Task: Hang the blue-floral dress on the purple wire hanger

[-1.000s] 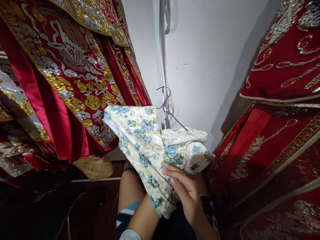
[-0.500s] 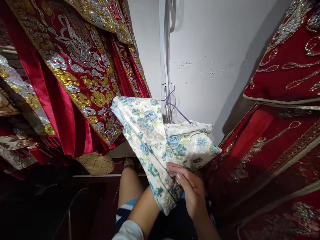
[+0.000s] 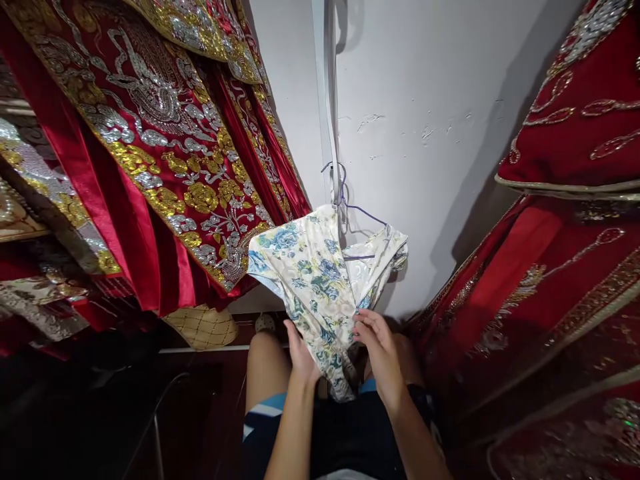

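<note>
A white garment with blue and green flowers (image 3: 315,267) hangs from a purple wire hanger (image 3: 367,213) in front of the wall. Its two front sides cross in a V, and the hanger's lower bar shows in the neck opening. My left hand (image 3: 301,353) is at the garment's lower left edge, thumb apart, palm against the cloth, with some fingers hidden behind it. At the right front edge, my right hand (image 3: 377,340) has its bent fingertips on the cloth near the crossing; whether they pinch it is unclear.
Red garments with gold and silver embroidery (image 3: 200,193) hang on the left. More red beaded garments (image 3: 565,147) hang on the right. A pale wall (image 3: 415,87) with a vertical strip stands behind. My bare knees (image 3: 267,367) are below, and a curved thin metal piece (image 3: 157,413) is at lower left.
My left hand has come out from under the garment to its left edge. The garment now hangs more upright on the hanger, its right shoulder raised, and my right hand has shifted slightly.
</note>
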Available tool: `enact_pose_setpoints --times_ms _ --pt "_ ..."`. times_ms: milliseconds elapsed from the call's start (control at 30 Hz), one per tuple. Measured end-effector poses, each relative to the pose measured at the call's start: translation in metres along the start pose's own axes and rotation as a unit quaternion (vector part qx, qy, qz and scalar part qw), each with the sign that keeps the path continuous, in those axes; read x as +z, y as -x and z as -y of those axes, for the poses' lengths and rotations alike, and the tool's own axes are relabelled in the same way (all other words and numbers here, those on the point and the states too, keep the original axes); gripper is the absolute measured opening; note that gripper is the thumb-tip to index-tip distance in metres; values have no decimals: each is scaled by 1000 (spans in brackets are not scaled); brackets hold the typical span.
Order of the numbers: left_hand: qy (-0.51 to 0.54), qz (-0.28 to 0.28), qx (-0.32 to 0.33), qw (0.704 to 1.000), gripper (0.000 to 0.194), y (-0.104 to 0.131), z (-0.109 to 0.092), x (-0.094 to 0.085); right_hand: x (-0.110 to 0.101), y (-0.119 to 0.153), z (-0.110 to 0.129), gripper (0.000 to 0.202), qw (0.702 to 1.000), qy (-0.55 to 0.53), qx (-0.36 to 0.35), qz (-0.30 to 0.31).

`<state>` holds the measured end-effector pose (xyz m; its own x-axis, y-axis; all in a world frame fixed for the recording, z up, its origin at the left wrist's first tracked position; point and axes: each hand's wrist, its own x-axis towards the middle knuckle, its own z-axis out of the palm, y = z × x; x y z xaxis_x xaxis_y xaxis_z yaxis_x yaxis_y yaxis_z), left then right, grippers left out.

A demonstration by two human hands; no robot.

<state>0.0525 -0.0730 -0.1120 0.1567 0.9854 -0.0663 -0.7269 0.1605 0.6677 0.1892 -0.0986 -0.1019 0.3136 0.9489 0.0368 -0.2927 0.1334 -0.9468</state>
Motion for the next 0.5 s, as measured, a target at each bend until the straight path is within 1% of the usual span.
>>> enact_pose_setpoints --times_ms 67,167,233,300,333,400,467,500 --pt "-39 -25 -26 999 68 7 -10 -5 4 -8 -5 39 999 19 -4 37" --pt "-113 -89 -36 989 55 14 -23 -2 9 -23 -5 32 992 88 -28 87" --pt "-119 -104 -21 987 53 17 -25 4 9 -31 -3 34 988 111 -33 103" --pt "-104 -108 -19 989 53 19 -23 9 7 -35 -1 38 989 95 -26 110" --pt "-95 -119 -21 988 52 19 -22 10 5 -35 1 40 991 71 -10 111" --pt "-82 -165 -16 983 47 15 -20 8 2 -32 6 42 990 3 55 129" --pt "-78 -222 9 972 40 9 -18 1 -1 -27 13 40 976 -63 133 159" --pt "-77 -246 30 966 35 5 -18 -3 -1 -24 16 39 970 -78 156 167"
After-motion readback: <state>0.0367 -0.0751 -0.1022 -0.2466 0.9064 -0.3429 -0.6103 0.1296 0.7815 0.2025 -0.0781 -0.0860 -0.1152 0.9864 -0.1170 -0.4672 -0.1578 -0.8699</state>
